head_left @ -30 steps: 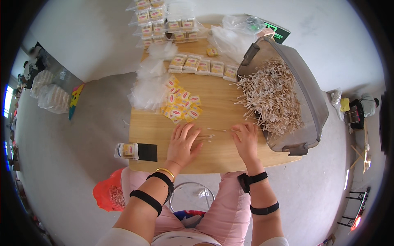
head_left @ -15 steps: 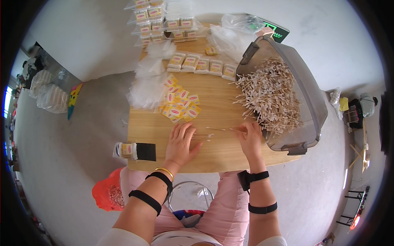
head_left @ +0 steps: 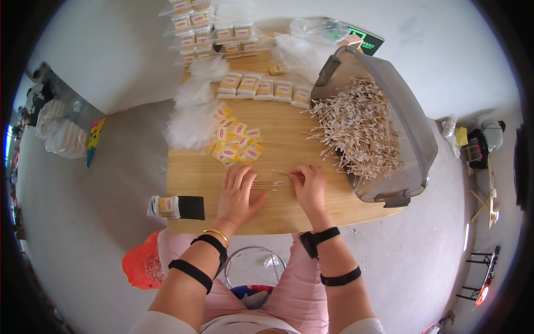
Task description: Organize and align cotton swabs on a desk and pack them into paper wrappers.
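My left hand (head_left: 236,197) rests on the wooden table with its fingers apart. A few cotton swabs (head_left: 266,183) lie side by side, partly under its fingers, their tips pointing right. Just to the right, my right hand (head_left: 310,190) pinches a cotton swab (head_left: 281,172) whose white tip sticks out to the left; the fingers hide its other end, and I cannot tell if more are held. Beyond my left hand is a scattered pile of small yellow-and-white cards (head_left: 236,146). Loose swabs (head_left: 361,128) spill from a grey tipped plastic bin (head_left: 414,131) at the right.
Clear plastic bags (head_left: 189,125) are spread at the table's left. A row of filled swab packs (head_left: 264,89) stands behind the cards, with stacked bagged packs (head_left: 192,30) farther back. One pack (head_left: 166,206) and a black pad (head_left: 191,207) lie at the front left edge, above a red bag (head_left: 143,264).
My right hand has moved left from beside the bin, close to my left hand, bringing a swab along. The left hand stays over the swabs. The view has shifted slightly.
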A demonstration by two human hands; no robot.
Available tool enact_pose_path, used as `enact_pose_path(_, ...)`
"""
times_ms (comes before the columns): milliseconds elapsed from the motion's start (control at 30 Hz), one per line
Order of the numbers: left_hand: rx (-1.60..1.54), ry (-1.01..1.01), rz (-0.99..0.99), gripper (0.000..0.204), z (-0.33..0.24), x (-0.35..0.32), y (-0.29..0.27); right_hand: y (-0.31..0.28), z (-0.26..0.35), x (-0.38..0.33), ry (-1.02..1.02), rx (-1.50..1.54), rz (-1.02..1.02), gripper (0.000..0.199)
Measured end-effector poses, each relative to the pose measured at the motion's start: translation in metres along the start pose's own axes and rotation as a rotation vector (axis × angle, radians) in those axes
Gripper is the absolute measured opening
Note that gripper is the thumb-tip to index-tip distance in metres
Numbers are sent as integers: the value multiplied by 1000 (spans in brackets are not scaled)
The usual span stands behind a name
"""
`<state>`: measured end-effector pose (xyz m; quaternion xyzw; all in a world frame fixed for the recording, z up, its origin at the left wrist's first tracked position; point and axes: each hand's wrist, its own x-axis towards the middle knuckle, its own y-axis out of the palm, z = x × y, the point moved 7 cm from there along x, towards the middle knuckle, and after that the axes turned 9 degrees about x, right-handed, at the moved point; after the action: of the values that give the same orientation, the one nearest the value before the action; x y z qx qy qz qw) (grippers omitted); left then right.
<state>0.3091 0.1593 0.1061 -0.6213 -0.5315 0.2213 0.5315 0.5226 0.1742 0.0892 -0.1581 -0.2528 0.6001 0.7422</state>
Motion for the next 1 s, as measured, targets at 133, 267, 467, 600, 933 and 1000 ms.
enact_pose_path(133, 61, 75, 11, 59, -6, -1, -2, 30, 26, -1, -112, -68, 34, 8)
enact_pose_path(267, 87, 115, 50, 60, -8, -1, -2, 16, 29, 11, -149, -115, -62, 9)
enact_pose_path(467, 48, 89, 70, 57, -3, -1, 4, -65, 12, 45, -218, -851, -71, 15)
enact_pose_path(600, 54, 80, 73, 56, -3, -1, 2, -61, 6, 59, -357, -930, -63, 16)
enact_pose_path(933, 113, 81, 90, 61, -4, -1, 5, 23, 28, 46, -283, -514, 75, 9)
enact_pose_path(1000, 123, 86, 94, 63, -4, -1, 7, 37, 35, 35, -250, -333, 138, 11)
